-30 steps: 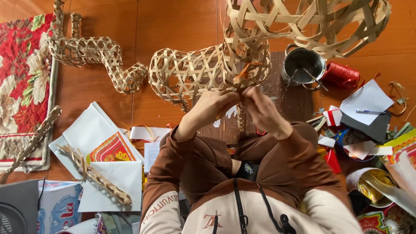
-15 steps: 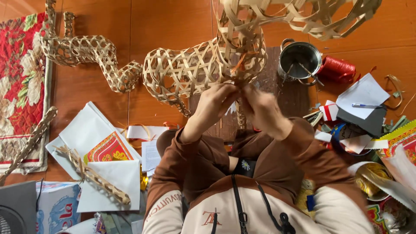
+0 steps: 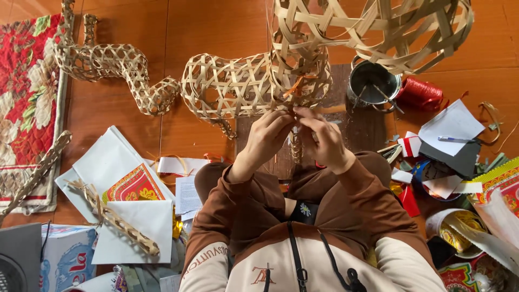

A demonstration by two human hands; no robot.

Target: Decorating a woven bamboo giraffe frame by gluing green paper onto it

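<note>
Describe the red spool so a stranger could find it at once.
Start at the big woven bamboo frame above the two hands. Go right to the metal pot on the wooden floor. The red spool lies touching the pot's right side, the only solid red cylinder there, unlike the flat papers below it.

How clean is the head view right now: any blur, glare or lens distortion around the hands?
Head view: even, soft daylight, no harsh shadows; both hands, left hand and right hand, sharp on the woven bamboo frame; mild sheen on the wooden floor; wide-angle bending at the edges; the near bamboo lattice looms large at the top.
</note>
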